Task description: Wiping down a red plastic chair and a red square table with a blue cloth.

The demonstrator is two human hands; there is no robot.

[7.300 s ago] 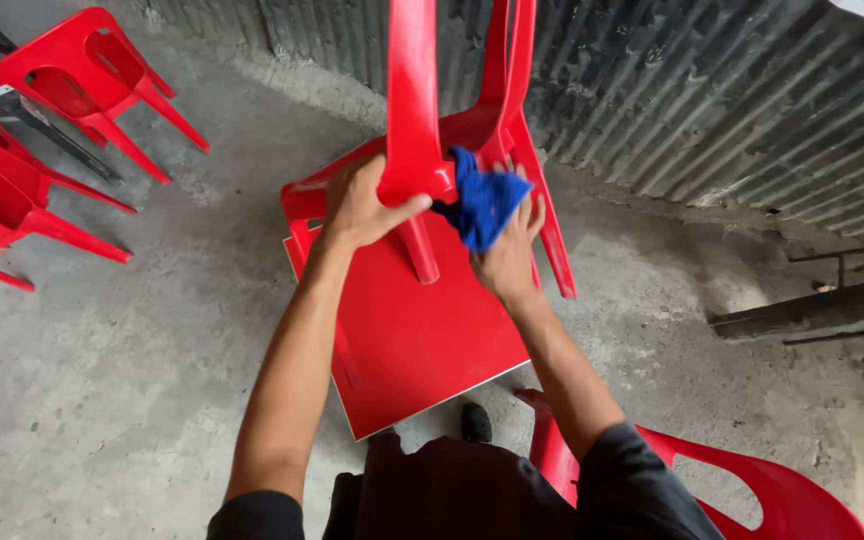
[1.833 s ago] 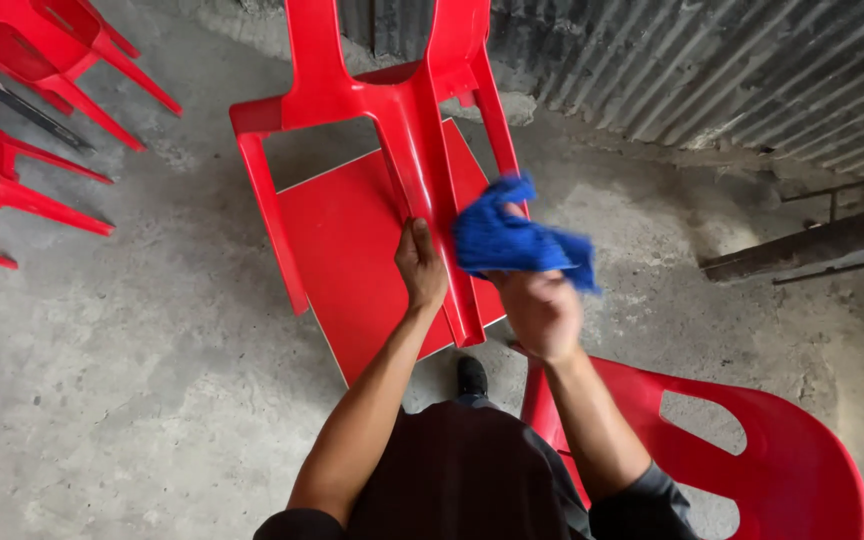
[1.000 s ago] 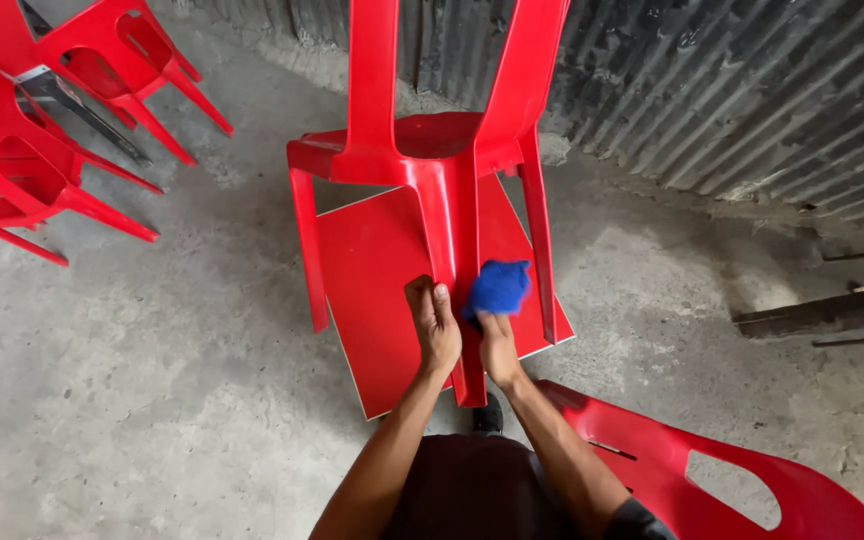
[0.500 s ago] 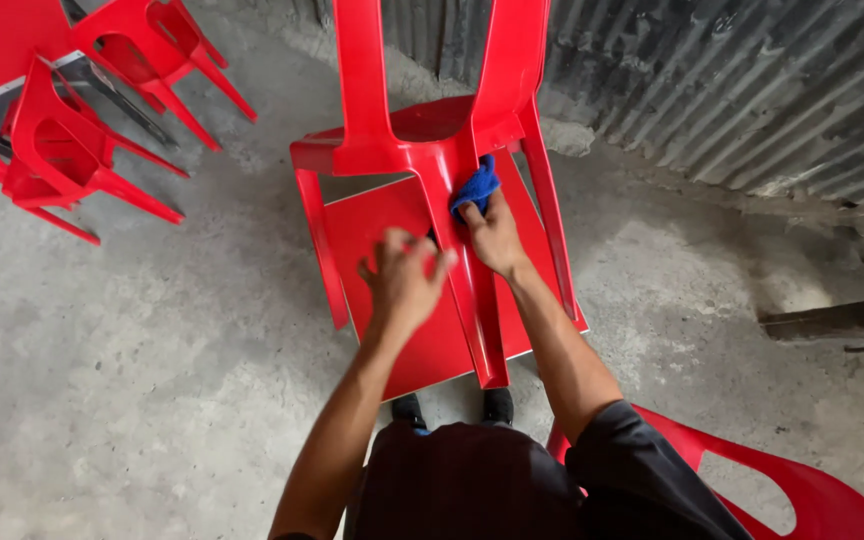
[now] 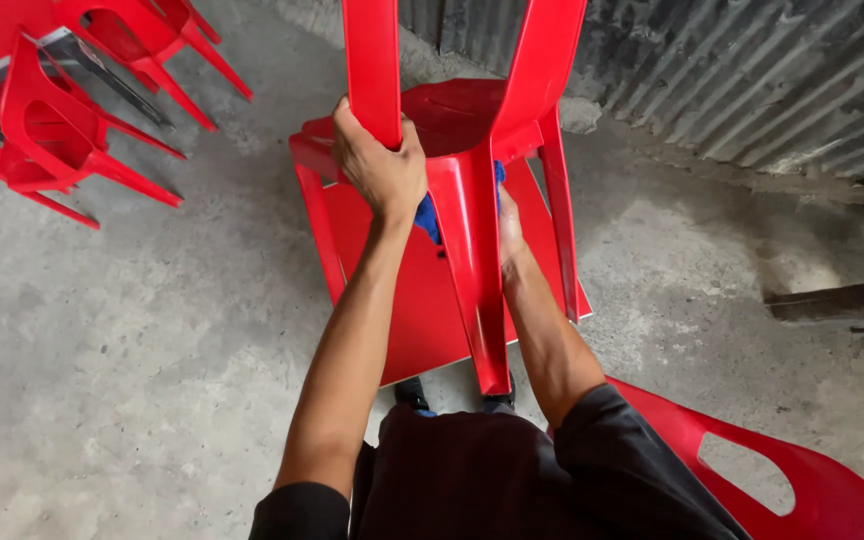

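A red plastic chair is turned upside down in front of me, its legs pointing up toward the camera. My left hand grips one of the far legs near its base. My right hand reaches behind the near leg and presses a blue cloth against the chair's underside. Only a small part of the cloth shows between the leg and my left wrist. The chair's flat red seat back lies against the concrete floor.
More red plastic chairs lie overturned at the upper left. Another red chair sits at the lower right beside me. A corrugated metal wall runs along the top right, with a dark beam on the floor.
My left hand has moved from the chair's flat panel up to grip a leg. My right hand with the blue cloth has slid behind the near leg.
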